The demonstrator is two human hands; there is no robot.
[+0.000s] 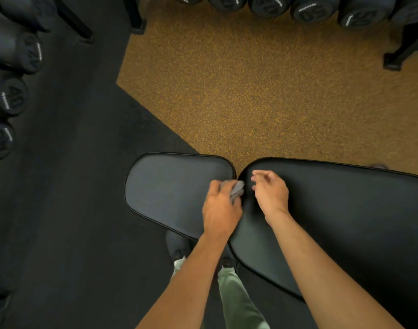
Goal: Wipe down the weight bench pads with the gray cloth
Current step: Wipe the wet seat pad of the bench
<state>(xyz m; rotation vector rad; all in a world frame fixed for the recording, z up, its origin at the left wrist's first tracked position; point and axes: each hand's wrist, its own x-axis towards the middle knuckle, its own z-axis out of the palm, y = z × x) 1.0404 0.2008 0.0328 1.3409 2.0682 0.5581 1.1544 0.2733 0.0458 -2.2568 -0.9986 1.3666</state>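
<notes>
Curled round a crumpled gray cloth (236,189), the left hand (221,210) holds it bunched under its fingers, with a fold sticking out to the right past the knuckles. Hand and cloth sit at the right edge of the smaller black padded seat pad (170,186), right beside the narrow gap that parts it from the longer black padded back pad (333,222). The right hand (270,192) is over the left end of that longer pad, just beside the cloth but apart from it, fingers loosely bent and holding nothing; whether it touches the pad is hard to tell. Pale green trousers (236,300) and a dark shoe (178,243) show at the near side. Black dumbbells (10,98) line the left edge, and a yellow-speckled floor (250,91) lies beyond the pads.
</notes>
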